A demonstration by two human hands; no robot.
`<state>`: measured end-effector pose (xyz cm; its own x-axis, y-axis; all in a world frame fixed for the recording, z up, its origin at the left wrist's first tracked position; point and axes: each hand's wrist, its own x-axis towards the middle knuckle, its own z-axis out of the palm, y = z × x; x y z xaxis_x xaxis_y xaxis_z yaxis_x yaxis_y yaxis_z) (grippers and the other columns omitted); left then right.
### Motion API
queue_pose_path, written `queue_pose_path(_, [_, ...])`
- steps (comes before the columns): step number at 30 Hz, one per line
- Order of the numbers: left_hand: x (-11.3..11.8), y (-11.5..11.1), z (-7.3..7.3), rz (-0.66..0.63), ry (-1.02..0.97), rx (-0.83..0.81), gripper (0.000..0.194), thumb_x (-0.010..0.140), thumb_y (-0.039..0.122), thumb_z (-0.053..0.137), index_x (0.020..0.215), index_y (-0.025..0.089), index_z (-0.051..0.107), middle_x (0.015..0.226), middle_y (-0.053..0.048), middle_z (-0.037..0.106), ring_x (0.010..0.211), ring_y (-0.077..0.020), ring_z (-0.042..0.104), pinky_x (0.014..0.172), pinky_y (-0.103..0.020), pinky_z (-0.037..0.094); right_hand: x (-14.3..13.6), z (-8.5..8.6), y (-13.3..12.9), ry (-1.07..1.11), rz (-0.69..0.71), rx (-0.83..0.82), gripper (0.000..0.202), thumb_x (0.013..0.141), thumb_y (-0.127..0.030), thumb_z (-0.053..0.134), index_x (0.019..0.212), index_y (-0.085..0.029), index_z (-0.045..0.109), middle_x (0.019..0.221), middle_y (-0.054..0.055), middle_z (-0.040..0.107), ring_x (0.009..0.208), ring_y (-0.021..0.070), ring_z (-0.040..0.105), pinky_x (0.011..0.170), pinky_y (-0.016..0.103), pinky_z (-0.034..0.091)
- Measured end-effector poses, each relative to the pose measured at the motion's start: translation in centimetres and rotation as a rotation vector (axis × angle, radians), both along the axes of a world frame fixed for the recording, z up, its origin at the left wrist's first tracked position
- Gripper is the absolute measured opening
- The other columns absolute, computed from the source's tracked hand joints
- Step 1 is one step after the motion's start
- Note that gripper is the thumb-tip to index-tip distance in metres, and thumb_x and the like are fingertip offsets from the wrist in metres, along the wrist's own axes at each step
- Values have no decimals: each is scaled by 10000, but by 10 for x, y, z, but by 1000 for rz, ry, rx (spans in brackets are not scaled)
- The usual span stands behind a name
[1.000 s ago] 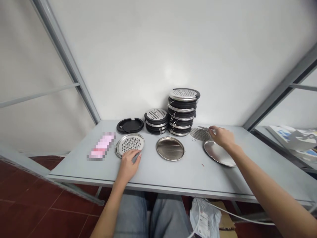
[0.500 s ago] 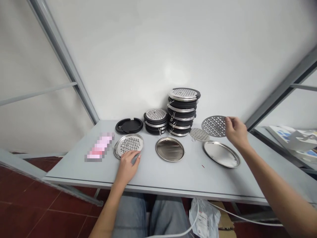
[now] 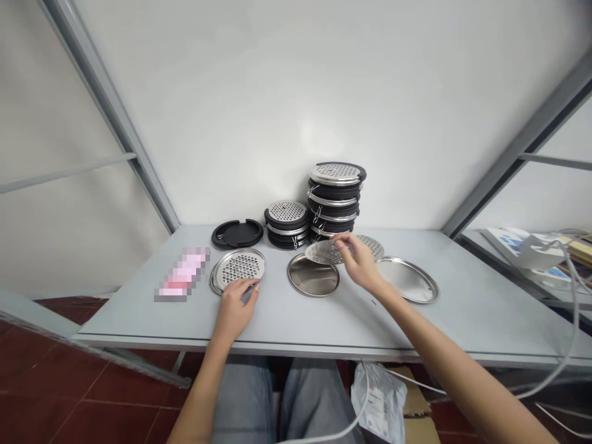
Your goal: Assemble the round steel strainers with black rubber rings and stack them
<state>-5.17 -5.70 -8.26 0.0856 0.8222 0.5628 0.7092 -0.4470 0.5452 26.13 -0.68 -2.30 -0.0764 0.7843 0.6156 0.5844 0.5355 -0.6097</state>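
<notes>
Perforated disc (image 3: 321, 251) over a round metal tray (image 3: 314, 280)

The right hand (image 3: 359, 264) pinches the perforated disc by its edge, between thumb and fingers; the disc covers the rear part of the tray in view, and whether they touch I cannot tell. The left hand (image 3: 237, 311) is at the near rim of a round grater plate (image 3: 240, 269), fingers curled; if they grip it, I cannot tell. Under the desk (image 3: 296, 327), a grey plastic parcel bag (image 3: 361, 394) carries a white label (image 3: 379, 413), whose print is too small for reading
</notes>
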Motion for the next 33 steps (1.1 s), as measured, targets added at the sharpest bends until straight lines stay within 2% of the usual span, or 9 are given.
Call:
queue_pose_path(4, [-1, 1, -2, 12, -36, 6, 221, 904, 287, 525, 1020, 186, 684, 999, -81, 710, 952, -233, 643, 886, -403, 497, -11, -20, -21, -372, 265, 76, 181, 917, -316, 494, 1042, -222, 588, 1075, 96, 656, 1107, 267, 554, 968, 469, 441])
queue_pose_path(7, [-1, 1, -3, 11, -42, 6, 227, 901, 282, 530, 1043, 185, 679, 1002, -78, 711, 935, -224, 650, 874, -391, 509, -12, -32, -28, -476, 334, 56, 199, 905, -288, 526, 1080, -233, 602, 1104, 84, 663, 1193, 267, 516, 1015, 480, 419])
queue_pose_path(10, [-1, 1, -2, 10, -40, 11, 212, 896, 279, 533, 1013, 189, 686, 987, -73, 715, 933, -224, 655, 868, -382, 511, -10, -37, -25, -477, 298, 32, 281, 886, -289, 553, 1156, -221, 585, 1201, 106, 626, 1235, 274, 495, 1037, 495, 403])
queue_pose_path(13, [0, 1, -1, 16, -37, 13, 202, 889, 271, 539, 997, 192, 690, 982, -66, 717, 933, -223, 656, 859, -377, 512, -4, -41, -18, -419, 238, 4, 496, 842, -304, 600, 1312, -199, 483, 1348, 145, 524, 1288, 299, 449, 1062, 522, 375])
queue_pose_path(16, [0, 0, -1, 15, -26, 10, 196, 888, 260, 539, 997, 194, 689, 991, -66, 717, 940, -223, 650, 872, -387, 506, 4, -47, -13, -339, 201, -36, 622, 806, -354, 642, 1365, -190, 424, 1393, 156, 479, 1306, 308, 432, 1077, 516, 364])
queue_pose_path(18, [0, 0, -1, 15, -17, 8, 192, 891, 262, 537, 990, 195, 688, 992, -67, 716, 950, -226, 645, 880, -395, 501, 10, -52, -11, -298, 153, -63, 569, 813, -375, 631, 1322, -182, 467, 1352, 151, 518, 1267, 302, 472, 1067, 499, 381])
queue_pose_path(22, [0, 0, 0, 17, -3, 9, 195, 894, 267, 531, 990, 195, 684, 986, -66, 715, 957, -228, 640, 880, -396, 494, 18, -59, -6, -264, 32, -109, 327, 885, -346, 516, 1167, -193, 578, 1188, 116, 627, 1136, 276, 563, 1008, 468, 431])
queue_pose_path(28, [2, 0, 2, 15, 26, 27, 195, 903, 262, 530, 1000, 180, 677, 983, -65, 704, 952, -224, 632, 881, -392, 486, 19, -66, -2, -301, -46, -162, 322, 904, -304, 453, 1147, -150, 597, 1143, 146, 645, 1112, 285, 564, 993, 467, 437])
queue_pose_path(33, [8, -1, 3, 0, 143, 158, 192, 897, 224, 535, 1032, 181, 664, 1000, -75, 676, 984, -239, 601, 922, -429, 455, 18, -70, -1, -306, 0, -191, 327, 900, -281, 446, 1160, -161, 604, 1179, 148, 634, 1157, 280, 551, 1015, 451, 430])
